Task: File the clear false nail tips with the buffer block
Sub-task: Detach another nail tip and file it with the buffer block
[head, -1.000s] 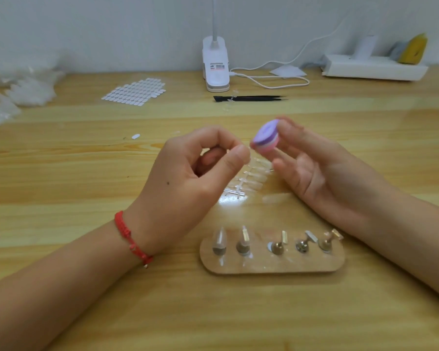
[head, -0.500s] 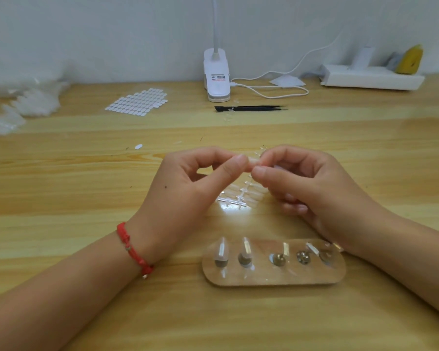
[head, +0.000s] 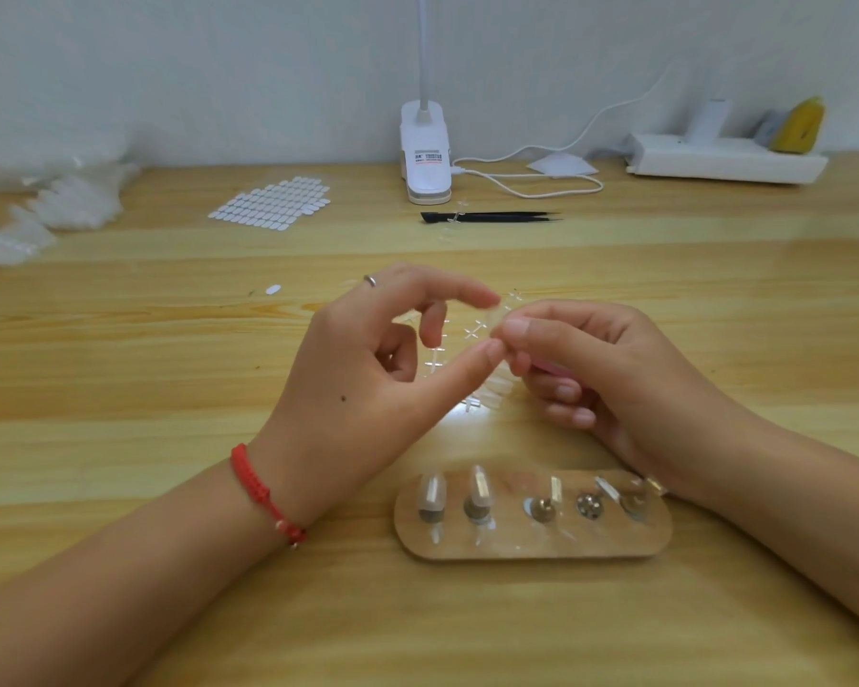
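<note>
Clear plastic is the matter in hand: a single clear nail tip (head: 500,315) is held up over the wooden table (head: 120,389), between the two hands and just above the strip of spare tips (head: 487,391). The left hand (head: 363,384) pinches it between forefinger and thumb, with its other fingers loose. The right hand (head: 611,374) is curled, its thumb against the tip. A sliver of pink inside its fingers is probably the buffer block (head: 549,365), mostly hidden. The step looks like positioning the tip for filing, with no abrasive face on it yet. Next, the block needs to come out to the fingertips and stroke lightly along the edge against a firm left pinch. Two mounted tips (head: 432,493) stand on the wooden stand (head: 531,545) nearby.
</note>
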